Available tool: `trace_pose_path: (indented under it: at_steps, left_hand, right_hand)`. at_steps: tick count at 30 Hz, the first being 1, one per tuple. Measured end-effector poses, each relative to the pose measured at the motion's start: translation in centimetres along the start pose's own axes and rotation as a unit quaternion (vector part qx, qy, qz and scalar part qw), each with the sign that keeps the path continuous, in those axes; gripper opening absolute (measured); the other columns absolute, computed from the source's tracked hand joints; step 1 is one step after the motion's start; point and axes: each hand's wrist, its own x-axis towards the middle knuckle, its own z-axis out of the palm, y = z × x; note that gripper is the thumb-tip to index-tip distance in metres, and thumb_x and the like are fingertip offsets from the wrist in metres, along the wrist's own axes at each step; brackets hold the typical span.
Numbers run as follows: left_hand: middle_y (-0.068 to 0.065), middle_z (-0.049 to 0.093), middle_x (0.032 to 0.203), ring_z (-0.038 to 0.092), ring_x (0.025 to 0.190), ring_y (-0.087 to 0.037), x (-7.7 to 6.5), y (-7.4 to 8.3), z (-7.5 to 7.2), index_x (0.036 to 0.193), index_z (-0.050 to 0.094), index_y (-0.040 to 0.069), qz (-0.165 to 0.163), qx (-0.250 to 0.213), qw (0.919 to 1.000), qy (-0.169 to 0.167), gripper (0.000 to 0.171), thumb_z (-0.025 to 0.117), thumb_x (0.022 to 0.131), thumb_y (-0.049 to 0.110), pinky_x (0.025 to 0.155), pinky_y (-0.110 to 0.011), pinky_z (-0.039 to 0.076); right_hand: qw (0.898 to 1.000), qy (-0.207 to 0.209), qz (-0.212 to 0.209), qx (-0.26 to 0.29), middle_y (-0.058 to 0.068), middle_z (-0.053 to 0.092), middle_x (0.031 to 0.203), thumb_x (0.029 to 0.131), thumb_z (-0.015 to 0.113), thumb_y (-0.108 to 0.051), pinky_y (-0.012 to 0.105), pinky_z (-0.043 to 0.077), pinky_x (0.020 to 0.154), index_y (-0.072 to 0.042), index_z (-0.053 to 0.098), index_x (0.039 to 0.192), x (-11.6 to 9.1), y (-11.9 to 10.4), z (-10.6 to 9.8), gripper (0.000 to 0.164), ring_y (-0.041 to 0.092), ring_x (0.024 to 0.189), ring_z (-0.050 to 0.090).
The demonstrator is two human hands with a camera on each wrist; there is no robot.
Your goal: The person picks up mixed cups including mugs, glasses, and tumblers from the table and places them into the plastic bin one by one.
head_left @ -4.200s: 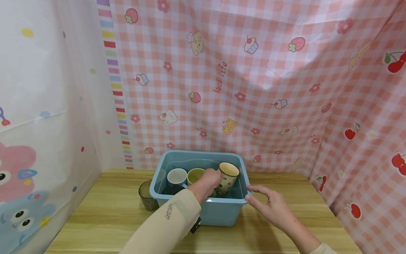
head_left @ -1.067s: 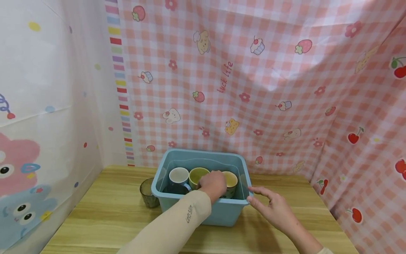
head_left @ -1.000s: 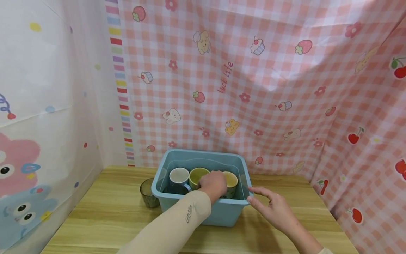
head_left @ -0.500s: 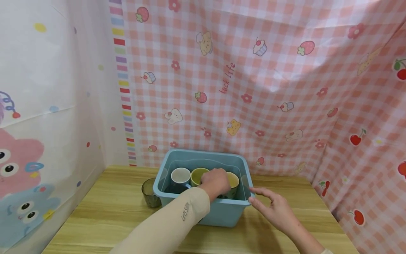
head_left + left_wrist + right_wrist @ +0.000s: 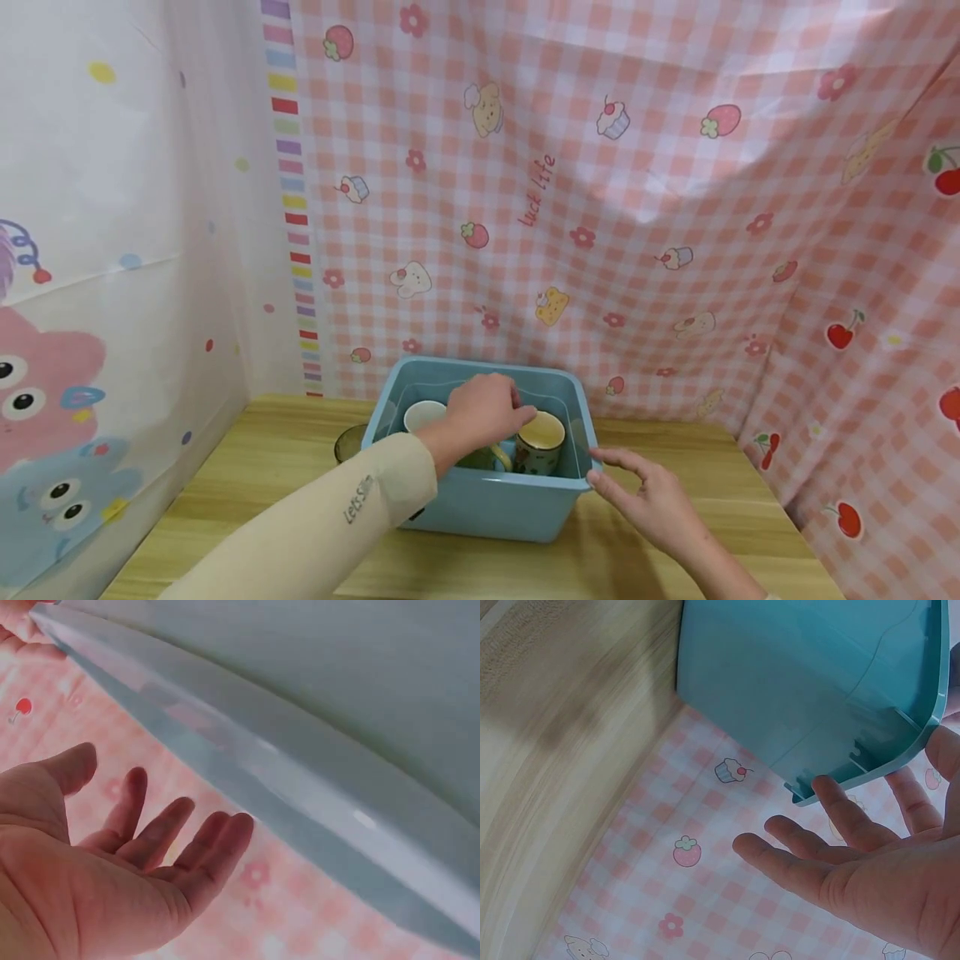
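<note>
A light blue plastic tub holds several cups. My left hand hovers over it with loosely bent fingers and nothing in its grasp; the left wrist view shows the fingers apart beside the rim. Upright at the tub's right end is a cream cup with a small pattern. The yellow-green mug is mostly hidden under my left hand, its handle showing. Behind my forearm, a white-lined mug is partly covered. My right hand touches the tub's right rim with thumb and fingertips, fingers fairly straight.
A smoky brown glass stands left of the tub, partly hidden by my sleeve. The tub sits on a wood-grain table. Pink checked cloth hangs close behind, and a white patterned cloth hangs at the left.
The cream cup, earlier tilted beside my left hand, stands lower and upright in the tub. My left hand has let go and moved up and left. The right hand stays at the rim.
</note>
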Motion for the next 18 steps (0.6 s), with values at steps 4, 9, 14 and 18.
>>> trace_pose_path:
  at_steps: [4,9,14,18]
  left_hand:
    - [0.0,0.079,0.113,0.07,0.086,-0.016,-0.7,-2.0,-1.6,0.123,0.076,0.018,0.011,-0.017,0.9996,0.021,0.04,0.07,0.102,0.051,0.078,-0.039,0.06]
    - [0.001,0.078,0.106,0.065,0.071,-0.014,-1.6,-5.0,-3.3,0.128,0.073,0.019,0.034,-0.032,0.9974,0.055,0.041,0.071,0.101,0.05,0.07,-0.035,0.055]
    - [-0.004,0.077,0.124,0.072,0.095,-0.018,-3.1,-8.0,-4.8,0.132,0.071,0.017,0.051,-0.034,0.9956,0.071,0.043,0.071,0.102,0.047,0.091,-0.045,0.061]
    - [-0.008,0.075,0.126,0.07,0.087,-0.02,-4.2,-9.8,-6.0,0.134,0.07,0.016,0.04,-0.026,0.9952,0.086,0.044,0.071,0.102,0.047,0.084,-0.046,0.06]
  right_hand:
    - [1.0,-0.005,0.011,0.011,0.005,0.076,0.136,0.101,0.075,-0.041,0.03,0.055,0.081,-0.022,0.075,0.134,0.0,0.1,0.0,0.038,0.005,0.083,0.062]
    - [1.0,-0.004,0.007,0.006,0.004,0.076,0.135,0.1,0.075,-0.042,0.026,0.053,0.078,-0.023,0.076,0.133,0.0,0.1,-0.1,0.038,0.008,0.092,0.062]
    - [1.0,0.001,0.001,-0.004,0.003,0.077,0.134,0.1,0.075,-0.042,0.029,0.056,0.085,-0.024,0.076,0.132,0.0,0.0,-0.1,0.036,0.018,0.118,0.067]
    - [1.0,-0.007,0.005,0.0,0.004,0.076,0.135,0.101,0.074,-0.043,0.029,0.057,0.084,-0.024,0.076,0.133,0.0,0.0,-0.2,0.037,0.021,0.121,0.067]
